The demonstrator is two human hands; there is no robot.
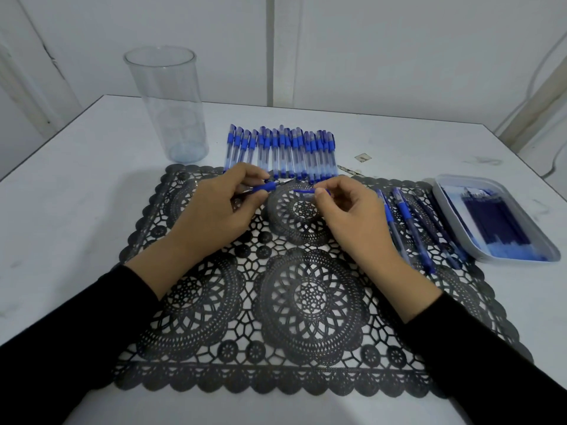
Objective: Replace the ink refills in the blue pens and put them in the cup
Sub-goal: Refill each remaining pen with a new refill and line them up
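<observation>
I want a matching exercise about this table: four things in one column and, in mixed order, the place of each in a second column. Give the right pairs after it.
Things:
1. clear cup
2. tray of refills
3. uncapped pen
4. blue cap

Places:
a. pinched by the right hand
b. on the table, right of the black mat
c. upright, far left on the table
d. gripped in the left hand

Pairs: 1-c, 2-b, 3-d, 4-a.
</observation>
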